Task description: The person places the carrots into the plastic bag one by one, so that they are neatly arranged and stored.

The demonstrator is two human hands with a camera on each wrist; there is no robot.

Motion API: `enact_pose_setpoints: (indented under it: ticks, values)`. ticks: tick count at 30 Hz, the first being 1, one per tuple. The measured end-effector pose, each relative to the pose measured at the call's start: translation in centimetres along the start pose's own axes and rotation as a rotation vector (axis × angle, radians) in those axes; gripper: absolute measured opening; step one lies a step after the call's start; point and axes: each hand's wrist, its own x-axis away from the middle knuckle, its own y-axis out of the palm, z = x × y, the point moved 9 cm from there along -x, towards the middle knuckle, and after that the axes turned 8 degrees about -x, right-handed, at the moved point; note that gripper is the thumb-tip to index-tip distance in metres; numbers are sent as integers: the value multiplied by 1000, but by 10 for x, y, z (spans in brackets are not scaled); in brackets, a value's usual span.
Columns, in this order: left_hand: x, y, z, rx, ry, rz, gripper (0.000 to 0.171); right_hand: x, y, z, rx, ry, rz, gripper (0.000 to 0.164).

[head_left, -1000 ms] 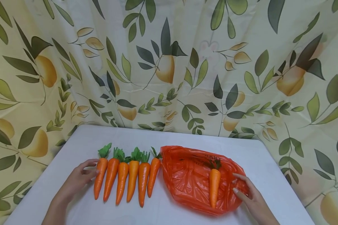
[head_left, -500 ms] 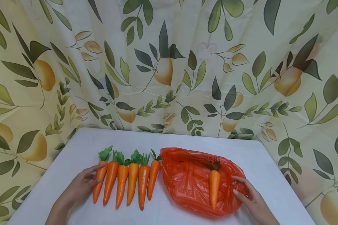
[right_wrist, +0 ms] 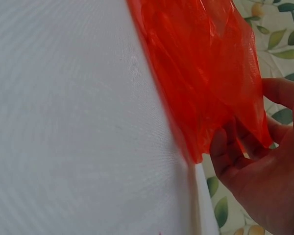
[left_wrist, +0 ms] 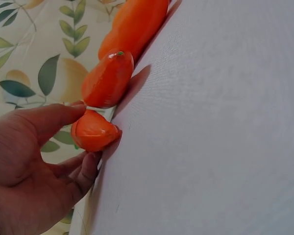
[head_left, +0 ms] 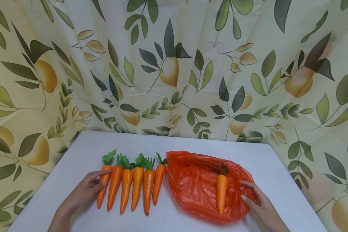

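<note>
Six carrots are laid side by side on the white desk (head_left: pixel 174 222), and their green leaves are pointed toward the patterned curtain (head_left: pixel 203 96). The outermost carrot (head_left: pixel 101 196), at the left end, is pinched by the left hand (head_left: pixel 82 191), with the thumb and the fingers on its two sides. By the head view this carrot is shown from above, with its leaves; by the left wrist view it is shown from the tip, and there the fingers can be seen on opposite sides of it. It cannot be told whether its weight is carried by the hand or by the desk. The second carrot (head_left: pixel 115 187) is placed just beside it.

To the right of the row, the red bag (head_left: pixel 191 183) is spread on the desk, and one single carrot (head_left: pixel 221 193) is laid in it; this carrot is shown by the head view only. The right edge of the bag is held by the right hand (head_left: pixel 262 206). By the right wrist view, the thin plastic is seen between its thumb and fingers, and parts of the fingers are seen through the plastic, which is hidden from the head camera.
</note>
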Motion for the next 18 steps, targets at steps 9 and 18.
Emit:
enact_pose_setpoints:
  ticks: [9,18]
  values:
    - [-2,-3,0,-15,-48,51,63,1,-1,1,21,17,-2,60]
    - [2,-17,3,69,-44,85,68,-1,-1,2,15,34,-10,61]
